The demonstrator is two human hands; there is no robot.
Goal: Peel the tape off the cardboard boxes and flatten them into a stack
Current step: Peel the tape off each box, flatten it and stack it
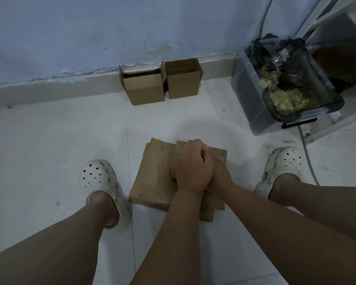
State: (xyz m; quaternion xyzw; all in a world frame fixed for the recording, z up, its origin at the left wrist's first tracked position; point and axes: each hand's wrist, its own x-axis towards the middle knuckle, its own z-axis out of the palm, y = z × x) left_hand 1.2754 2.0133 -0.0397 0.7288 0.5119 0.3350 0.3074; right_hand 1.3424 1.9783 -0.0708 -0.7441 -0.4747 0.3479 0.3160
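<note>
The left hand (193,167) lies curled, knuckles up, pressing on a small folded brown cardboard piece (178,159) at the top of the stack; the right hand (219,173) sits just beside and partly beneath it, touching it, mostly hidden, so whether its fingers are closed on the cardboard cannot be told; both forearms reach in from the near edge. Under the hands a stack of flattened brown cardboard boxes (152,182) lies on the white tiled floor (49,140), between two feet in cream perforated clogs, left clog (100,182) and right clog (282,167). Far from the stack, against the pale blue wall (111,27), two open-topped brown cardboard boxes stand side by side, touching: the left box (144,89) and the right box (183,83). To the far right stands a clear plastic bin (249,95) lined with a black bag (292,64), holding crumpled yellowish tape (290,99); a white shelf frame (337,15) rises beyond it.
</note>
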